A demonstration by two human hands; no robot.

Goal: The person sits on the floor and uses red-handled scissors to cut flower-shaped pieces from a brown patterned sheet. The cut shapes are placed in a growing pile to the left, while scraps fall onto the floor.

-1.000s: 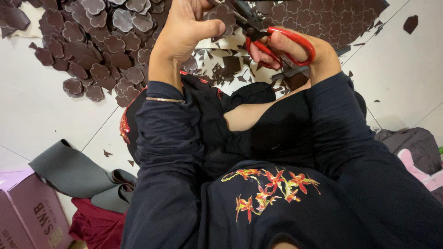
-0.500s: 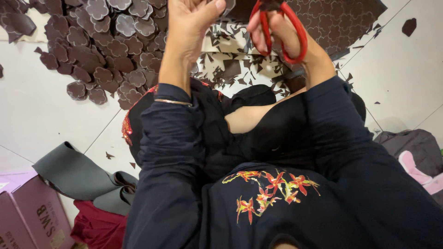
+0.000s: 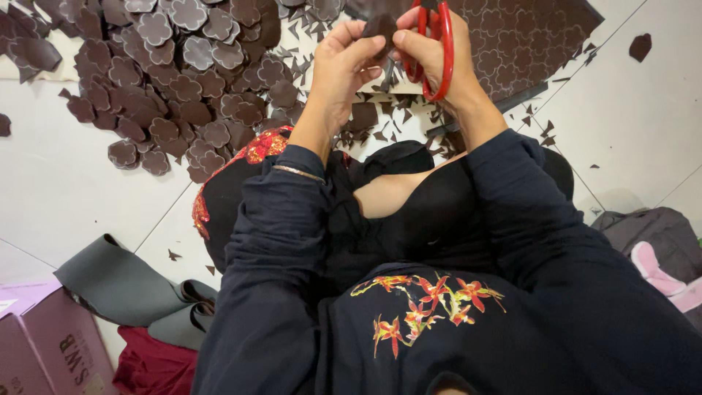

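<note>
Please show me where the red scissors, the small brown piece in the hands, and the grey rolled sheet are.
red scissors (image 3: 446,51), head view, on the handle loop.
small brown piece (image 3: 380,29), head view, its middle.
grey rolled sheet (image 3: 121,289), head view, its flat part.

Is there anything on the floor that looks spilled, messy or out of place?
Yes. Many small dark brown offcuts lie scattered over the white floor tiles below both hands, beside a loose heap of flower-shaped brown pieces. One cut piece lies alone, far to the right. Nothing looks broken.
</note>
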